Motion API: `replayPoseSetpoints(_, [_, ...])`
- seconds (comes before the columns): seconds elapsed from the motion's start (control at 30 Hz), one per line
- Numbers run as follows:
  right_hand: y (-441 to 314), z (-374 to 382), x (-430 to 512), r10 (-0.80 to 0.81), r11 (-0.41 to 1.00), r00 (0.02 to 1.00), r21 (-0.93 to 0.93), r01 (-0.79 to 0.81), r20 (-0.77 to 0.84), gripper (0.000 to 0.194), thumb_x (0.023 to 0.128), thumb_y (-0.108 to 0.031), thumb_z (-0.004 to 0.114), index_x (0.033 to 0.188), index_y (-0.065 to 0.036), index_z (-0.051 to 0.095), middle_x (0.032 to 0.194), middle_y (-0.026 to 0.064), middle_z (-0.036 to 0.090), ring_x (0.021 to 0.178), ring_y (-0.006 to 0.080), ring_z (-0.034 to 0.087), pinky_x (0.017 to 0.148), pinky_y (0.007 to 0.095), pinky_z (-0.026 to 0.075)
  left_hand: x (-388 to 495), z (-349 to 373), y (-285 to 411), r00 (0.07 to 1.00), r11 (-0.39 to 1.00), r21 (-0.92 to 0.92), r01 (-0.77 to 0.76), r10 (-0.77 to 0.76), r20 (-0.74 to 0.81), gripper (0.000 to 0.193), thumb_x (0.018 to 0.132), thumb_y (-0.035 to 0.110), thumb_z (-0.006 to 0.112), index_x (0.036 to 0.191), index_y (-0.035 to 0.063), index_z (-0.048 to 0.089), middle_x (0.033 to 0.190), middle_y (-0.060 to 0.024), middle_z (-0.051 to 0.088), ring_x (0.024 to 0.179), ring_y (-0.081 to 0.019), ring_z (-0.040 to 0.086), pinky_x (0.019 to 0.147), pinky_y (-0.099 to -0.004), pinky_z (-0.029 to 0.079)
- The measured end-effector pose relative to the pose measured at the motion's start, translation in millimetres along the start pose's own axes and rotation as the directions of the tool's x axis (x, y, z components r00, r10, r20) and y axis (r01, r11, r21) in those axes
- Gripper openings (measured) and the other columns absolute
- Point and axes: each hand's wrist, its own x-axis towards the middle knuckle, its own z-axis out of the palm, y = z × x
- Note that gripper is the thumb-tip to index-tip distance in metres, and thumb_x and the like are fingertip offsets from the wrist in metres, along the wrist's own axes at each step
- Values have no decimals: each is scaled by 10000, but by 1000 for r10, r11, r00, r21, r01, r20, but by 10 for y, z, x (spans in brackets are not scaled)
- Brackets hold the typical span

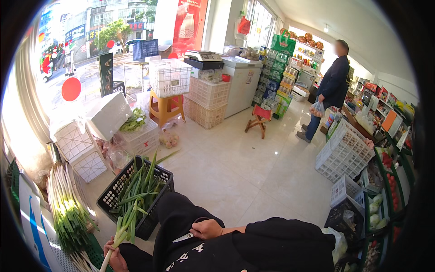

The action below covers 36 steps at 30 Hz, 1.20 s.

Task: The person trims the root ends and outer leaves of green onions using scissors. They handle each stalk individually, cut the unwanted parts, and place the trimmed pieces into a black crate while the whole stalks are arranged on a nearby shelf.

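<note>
My left hand [115, 255] grips a leek-like green onion [123, 231] by its pale stalk, its green leaves pointing up towards a black plastic crate [165, 176]. Over my lap, my right hand [206, 229] is closed around the handle of a pair of scissors [183, 237], blades pointing left. Long cut green leaves [139, 188] fill the black crate in front of my knees. To the left lies a big pile of green onions [66, 207], white stalks at the far end and green tops nearer me. Several thin white stalks [83, 261] show beside my left hand.
A person [331, 81] stands at the far right holding a plastic bag [317, 109]. White crates [343, 149] and vegetable shelves [377, 210] line the right side. Beyond the black crate are a foam box [108, 114], a yellow stool [164, 109] and a red folding stool [261, 117].
</note>
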Motion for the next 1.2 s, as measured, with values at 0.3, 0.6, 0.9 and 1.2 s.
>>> replayPoseSetpoints(0.3, [-2,3,-16,-2,1000,1000,18,2,0,286,921,-286,628,753,-97,495,586,114,506,564,320,576,510,430,448,-2,-37,-8,1000,1000,15,-8,8,25,318,731,-229,416,819,72,470,1104,-93,542,1405,-391,365,1181,-524,304])
replayPoseSetpoints(0.6, [-5,6,-14,1,1000,1000,12,-1,0,286,913,-289,639,754,-99,498,590,116,512,566,322,579,508,432,446,14,-77,-28,999,1000,-5,-7,8,41,330,693,-231,406,821,67,461,1109,-93,533,1408,-388,365,1191,-511,268])
replayPoseSetpoints(0.9, [11,24,-17,-8,1000,1000,0,8,-10,286,903,-280,655,743,-104,497,580,110,502,550,318,572,493,427,445,18,-105,-37,999,1000,-20,-13,14,43,323,690,-219,418,832,68,468,1115,-93,537,1406,-384,370,1186,-501,264])
replayPoseSetpoints(1.2, [24,31,-12,-12,1000,1000,8,12,-9,290,904,-279,654,739,-100,496,570,104,484,538,316,560,490,421,445,50,-162,-75,999,1000,-4,1,-1,38,309,722,-212,440,825,78,465,1140,-90,543,1414,-394,349,1209,-529,240])
